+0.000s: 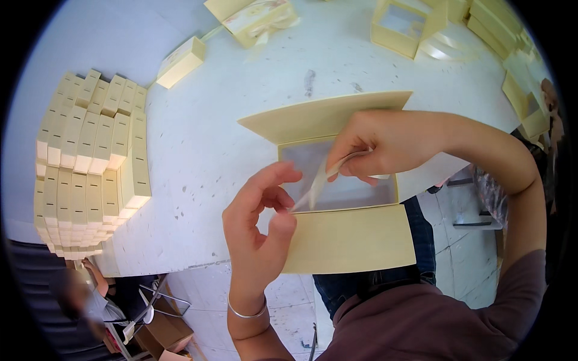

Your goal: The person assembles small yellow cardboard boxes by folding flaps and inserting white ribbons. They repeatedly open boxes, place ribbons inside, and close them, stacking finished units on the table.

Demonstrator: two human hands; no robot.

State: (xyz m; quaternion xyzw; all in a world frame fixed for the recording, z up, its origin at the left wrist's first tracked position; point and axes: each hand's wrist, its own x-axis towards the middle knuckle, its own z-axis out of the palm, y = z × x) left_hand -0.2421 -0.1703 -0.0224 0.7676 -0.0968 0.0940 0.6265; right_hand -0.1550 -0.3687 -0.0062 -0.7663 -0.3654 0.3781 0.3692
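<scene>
Right-hand grip: thumb and fingers pinched closed on a thin, pale cream strip, apparently ribbon or tape, which slants down and leftward from the pinch. Left hand, just beside the strip's lower end, has thumb and forefinger parted; whether its other fingers touch the strip cannot be told. Judged by look, the strip is very light, limp and easily creased, possibly slippery; a pinch close to each end should keep it flat. Beneath both hands lies an open, rectangular, cream-coloured cardboard box, its panels spread above and below the grip; it should be light and fairly stiff, best steadied by its side walls, since the panels may flex. Farther out, a white worktop carries stacked cream cartons, well left of the grip, and a cream box with a pale bow, beyond it.
</scene>
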